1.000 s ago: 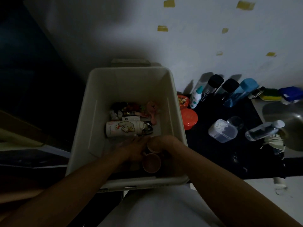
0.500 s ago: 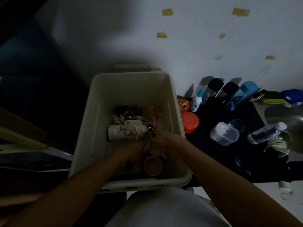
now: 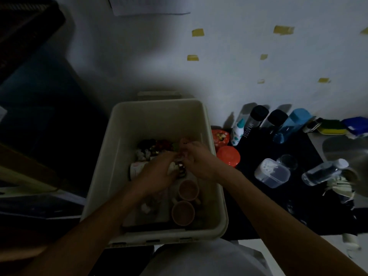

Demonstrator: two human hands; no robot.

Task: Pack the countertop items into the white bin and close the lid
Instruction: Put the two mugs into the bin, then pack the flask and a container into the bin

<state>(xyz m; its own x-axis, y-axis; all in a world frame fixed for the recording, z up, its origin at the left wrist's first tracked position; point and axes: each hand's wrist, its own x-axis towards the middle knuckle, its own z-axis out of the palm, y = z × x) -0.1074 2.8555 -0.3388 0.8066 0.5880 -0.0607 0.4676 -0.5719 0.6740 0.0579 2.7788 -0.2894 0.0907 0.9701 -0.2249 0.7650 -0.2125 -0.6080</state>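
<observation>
The white bin (image 3: 117, 156) stands open in front of me, left of the dark countertop (image 3: 298, 206). Inside lie a white cartoon-print bottle (image 3: 137, 169), two pink cups (image 3: 188, 190) (image 3: 182, 213) and several small dark toys (image 3: 153, 145) at the back. My left hand (image 3: 157, 176) is curled over the bottle's cap end and hides most of it. Just to the right, my right hand (image 3: 199, 158) hovers with bent fingers that meet the left fingertips; dim light hides what it holds, if anything. No lid is clearly visible.
On the counter right of the bin are two red lids (image 3: 228, 156), a small dotted bottle (image 3: 238, 132), two black-capped bottles (image 3: 256, 116), a blue bottle (image 3: 292, 124), a clear box (image 3: 271, 173), a lying clear bottle (image 3: 322, 172), a sponge (image 3: 330, 126) and a sink (image 3: 346, 152).
My right hand let go of a pink cup beside the other one, and both hands moved toward the back of the bin, over the white bottle. The camera tilted up.
</observation>
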